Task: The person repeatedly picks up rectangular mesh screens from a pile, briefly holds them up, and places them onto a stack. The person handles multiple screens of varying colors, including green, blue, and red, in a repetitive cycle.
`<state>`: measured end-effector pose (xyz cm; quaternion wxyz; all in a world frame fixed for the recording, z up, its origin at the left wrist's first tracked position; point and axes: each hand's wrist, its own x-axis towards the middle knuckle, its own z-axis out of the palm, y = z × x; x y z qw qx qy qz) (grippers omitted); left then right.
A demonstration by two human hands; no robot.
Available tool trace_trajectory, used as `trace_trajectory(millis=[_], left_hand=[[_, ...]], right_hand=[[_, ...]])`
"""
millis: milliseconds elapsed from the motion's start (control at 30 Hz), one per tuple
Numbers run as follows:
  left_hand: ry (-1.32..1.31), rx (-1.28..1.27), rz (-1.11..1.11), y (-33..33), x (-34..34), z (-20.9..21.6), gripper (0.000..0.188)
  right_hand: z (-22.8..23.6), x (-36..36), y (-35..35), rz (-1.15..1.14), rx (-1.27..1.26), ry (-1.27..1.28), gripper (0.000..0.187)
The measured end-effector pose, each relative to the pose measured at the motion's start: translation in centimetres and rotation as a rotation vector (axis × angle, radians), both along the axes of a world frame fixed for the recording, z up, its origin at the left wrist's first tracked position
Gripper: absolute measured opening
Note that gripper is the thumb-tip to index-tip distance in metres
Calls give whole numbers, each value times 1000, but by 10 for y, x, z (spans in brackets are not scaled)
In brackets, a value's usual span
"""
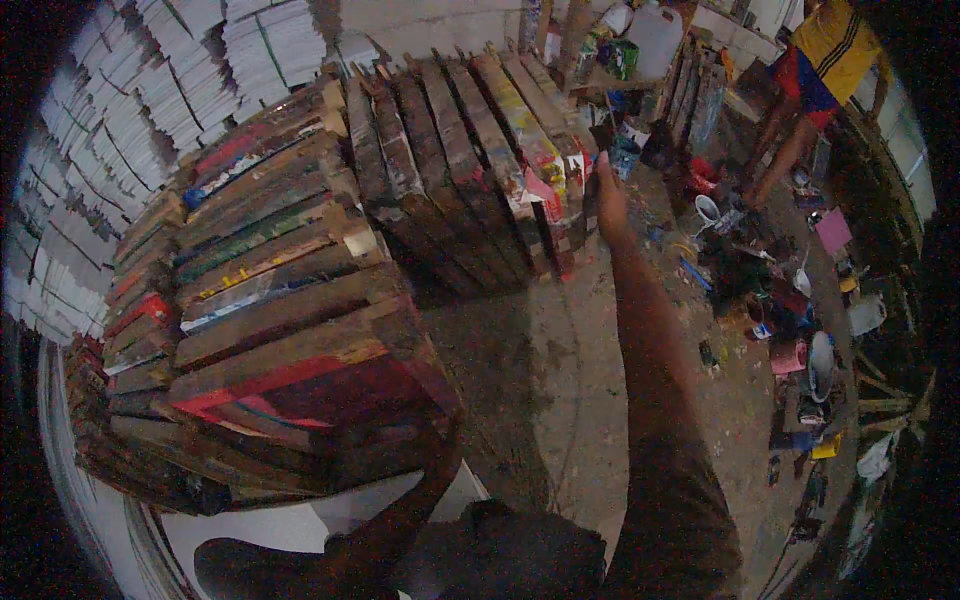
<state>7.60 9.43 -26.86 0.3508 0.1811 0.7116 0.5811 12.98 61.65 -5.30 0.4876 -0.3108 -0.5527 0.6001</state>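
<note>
My right arm reaches far forward, and my right hand is at the right end of a row of paint-stained wooden frames standing side by side. Its thumb points up along the edge of the end frame, smeared with white, red and yellow; the fingers look closed round that edge, partly hidden. My left hand is low in the middle, in deep shadow against the corner of a wooden frame with a red-painted border. Its fingers do not show clearly. That frame belongs to a large pile of similar frames at the left.
Tall white paper stacks stand at the far left. Paint tubs, a white cup and rags litter the floor at right. A clear plastic jug stands at the back. Another person in a yellow garment bends at the upper right.
</note>
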Motion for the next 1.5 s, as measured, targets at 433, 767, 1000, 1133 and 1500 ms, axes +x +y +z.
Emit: trace_trajectory(millis=[433,767,1000,1133,1500], left_hand=[[238,-44,-64,-12,12,62,60],[627,138,-353,91,11,120,64],[604,18,-424,92,-4,133,67],[624,-39,-420,88,1,134,68],[745,206,-362,34,-15,206,68]], right_hand=[[16,93,-84,48,-67,315,45],[1,54,-304,-86,165,51,18],[4,49,-352,12,193,-186,14],[-27,87,-285,-450,184,-171,22],[-82,216,-165,70,318,-569,54]])
